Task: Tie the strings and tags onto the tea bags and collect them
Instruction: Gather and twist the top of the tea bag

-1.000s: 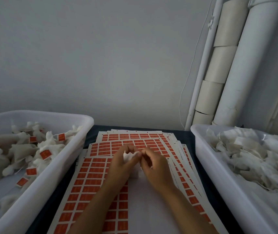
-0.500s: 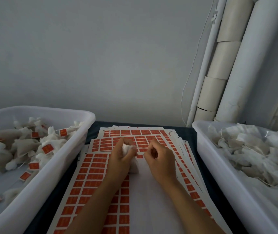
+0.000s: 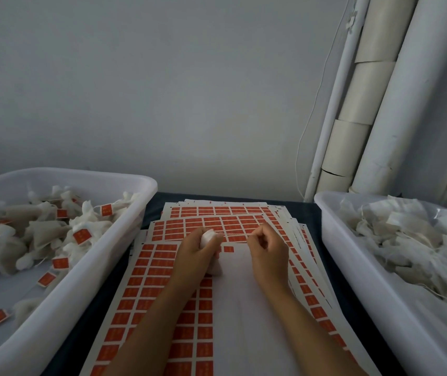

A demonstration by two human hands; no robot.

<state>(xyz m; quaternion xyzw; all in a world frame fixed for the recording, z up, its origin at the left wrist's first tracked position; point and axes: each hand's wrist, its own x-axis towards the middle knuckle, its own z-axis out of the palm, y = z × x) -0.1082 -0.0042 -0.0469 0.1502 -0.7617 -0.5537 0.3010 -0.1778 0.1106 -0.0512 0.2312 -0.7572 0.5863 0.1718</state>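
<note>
Hands over paper tag sheets (image 3: 146,294) of orange rectangles: left hand (image 3: 198,253) curled round a white, crumpled tea bag (image 3: 208,237), right hand (image 3: 270,253) pinching fingers together, string unclear. Two white plastic bins: left bin (image 3: 103,256) holds tagged bags, right bin (image 3: 352,267) untagged. Dark table (image 3: 304,213) beyond.

My two bare arms
No sleeves, gloves, rings or watch on my left hand (image 3: 194,252) or right hand (image 3: 270,252); forearms uncovered.

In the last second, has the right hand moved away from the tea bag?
Yes. The right hand has pulled rightward across the tag sheets, away from the tea bag that the left hand grips.
</note>
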